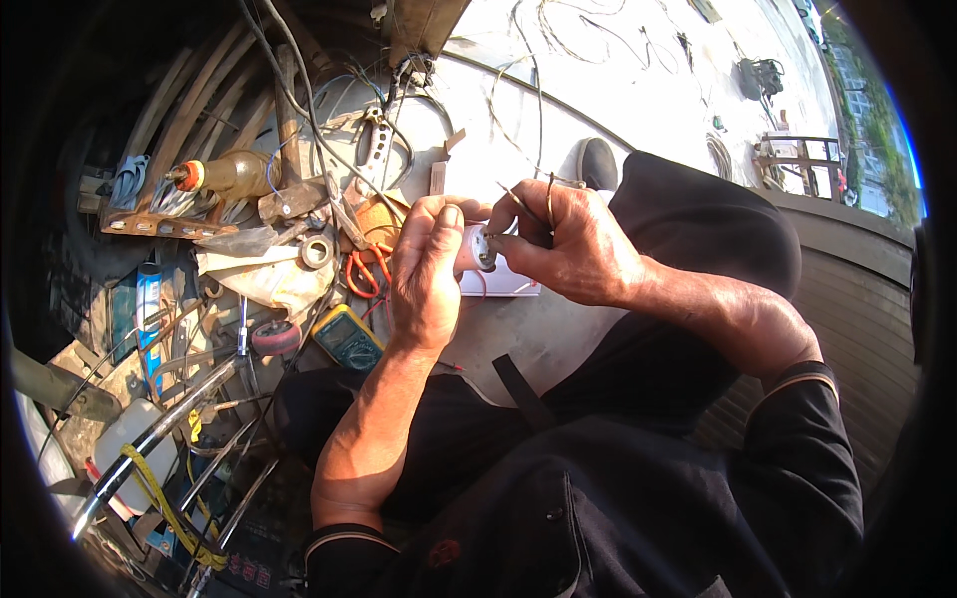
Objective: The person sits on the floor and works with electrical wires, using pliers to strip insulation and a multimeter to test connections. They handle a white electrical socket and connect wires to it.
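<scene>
My left hand (422,280) is closed around a small pale cylindrical electrical part (466,253). Its round end, with small metal pieces on it, faces right. The fingertips of my right hand (583,243) pinch something thin against that end, and too little shows to tell what it is. A dark thin cable (551,196) runs through the fingers of my right hand. Beneath the two hands lies a white box or sheet (499,285), partly hidden. Orange-handled scissors (362,275) and a yellow-cased multimeter (347,338) lie left of my left wrist.
A tape roll (316,253), a pink-and-grey wheel (276,338) and a brown bottle (238,174) crowd the left side. Chrome tubes (161,437) slant across the lower left. Black cables (305,108) hang at upper left. A shoe (597,164) rests on the sunlit floor.
</scene>
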The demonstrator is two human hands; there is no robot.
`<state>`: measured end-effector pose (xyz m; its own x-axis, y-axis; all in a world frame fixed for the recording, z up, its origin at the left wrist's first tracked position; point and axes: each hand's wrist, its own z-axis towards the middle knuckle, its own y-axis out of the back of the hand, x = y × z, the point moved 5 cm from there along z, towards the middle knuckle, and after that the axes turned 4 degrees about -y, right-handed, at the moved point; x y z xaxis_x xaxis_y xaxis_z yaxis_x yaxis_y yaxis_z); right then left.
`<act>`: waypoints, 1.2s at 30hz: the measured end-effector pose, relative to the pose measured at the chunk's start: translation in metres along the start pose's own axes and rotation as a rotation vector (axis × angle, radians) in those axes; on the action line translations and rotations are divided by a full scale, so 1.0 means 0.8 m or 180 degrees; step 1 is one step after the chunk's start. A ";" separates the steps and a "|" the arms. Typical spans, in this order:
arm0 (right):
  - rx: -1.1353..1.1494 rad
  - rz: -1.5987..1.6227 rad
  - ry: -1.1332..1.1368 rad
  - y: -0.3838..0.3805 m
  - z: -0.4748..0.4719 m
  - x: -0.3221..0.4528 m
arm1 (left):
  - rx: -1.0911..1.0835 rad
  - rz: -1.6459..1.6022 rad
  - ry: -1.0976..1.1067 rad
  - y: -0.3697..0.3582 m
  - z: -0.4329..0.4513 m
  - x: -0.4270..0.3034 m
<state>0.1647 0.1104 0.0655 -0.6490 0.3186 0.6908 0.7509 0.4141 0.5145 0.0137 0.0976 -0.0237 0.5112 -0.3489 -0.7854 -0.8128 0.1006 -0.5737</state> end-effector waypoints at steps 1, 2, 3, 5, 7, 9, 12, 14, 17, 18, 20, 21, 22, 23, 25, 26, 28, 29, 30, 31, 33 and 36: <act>0.0006 0.0048 0.0010 0.001 -0.001 0.000 | -0.0007 -0.0013 0.0039 0.001 0.000 0.001; 0.0011 0.0071 -0.0056 0.001 -0.001 -0.001 | -0.0015 -0.0022 0.0056 0.001 0.000 0.002; 0.0021 0.0107 -0.0094 0.002 -0.002 -0.002 | -0.0012 -0.0021 0.0062 0.001 0.000 0.002; 0.0040 0.0217 -0.0098 0.001 -0.001 -0.001 | -0.0006 -0.0010 0.0028 0.001 0.000 0.002; 0.0053 0.0372 -0.0041 -0.001 0.000 0.001 | 0.0006 -0.0073 0.0071 0.000 0.000 0.002; 0.0053 0.0190 0.0042 -0.001 -0.001 0.004 | 0.0016 -0.0142 0.0115 -0.001 -0.001 0.002; 0.0112 0.0172 -0.0042 0.000 -0.003 0.006 | 0.0015 -0.0330 0.0189 -0.002 -0.002 0.001; 0.0112 0.0181 -0.0119 0.002 -0.004 0.007 | -0.0015 -0.0542 0.0264 -0.003 -0.003 0.000; 0.0053 0.0125 -0.0056 0.004 -0.002 0.008 | -0.0033 -0.0759 0.0215 -0.004 -0.003 -0.003; 0.0052 0.0127 0.0035 0.002 -0.001 0.009 | -0.0056 -0.0712 0.0218 -0.005 -0.002 -0.003; 0.0032 0.0120 0.0126 0.000 0.000 0.009 | -0.0086 -0.0675 0.0166 -0.004 -0.001 -0.005; 0.0015 0.0110 0.0127 0.000 0.000 0.008 | -0.0041 -0.0709 0.0184 -0.006 -0.001 -0.004; -0.0004 0.0102 0.0127 0.000 0.000 0.007 | 0.0006 -0.0742 0.0204 -0.006 -0.001 -0.004; 0.0012 0.0089 0.0097 0.000 0.000 0.006 | 0.0036 -0.0760 0.0246 -0.006 -0.001 -0.004; 0.0040 0.0066 0.0084 0.001 -0.001 0.005 | 0.0113 -0.0715 0.0223 -0.006 0.000 -0.003; 0.0057 0.0057 0.0036 0.001 -0.002 0.004 | 0.0096 -0.0663 0.0252 -0.005 0.000 -0.002; 0.0086 0.0078 0.0061 0.002 -0.002 0.005 | 0.0121 -0.0657 0.0216 -0.004 0.000 -0.002; 0.0088 0.0057 0.0052 0.002 -0.001 0.005 | 0.0110 -0.0644 0.0215 -0.003 0.000 -0.001; 0.0098 0.0065 0.0088 0.002 -0.001 0.005 | 0.0130 -0.0637 0.0201 -0.003 0.001 0.000; 0.0109 0.0073 0.0121 0.001 0.000 0.006 | 0.0147 -0.0632 0.0191 -0.003 0.001 0.000; 0.0098 0.0026 0.0100 -0.001 0.000 0.005 | 0.0144 -0.0642 0.0199 -0.003 0.001 0.001; 0.0082 -0.0081 0.0087 -0.001 -0.002 0.002 | 0.0103 -0.0658 0.0243 -0.002 0.001 0.003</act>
<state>0.1628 0.1095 0.0670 -0.6640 0.2845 0.6915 0.7306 0.4437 0.5190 0.0166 0.0974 -0.0246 0.6424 -0.4347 -0.6311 -0.6829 0.0491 -0.7289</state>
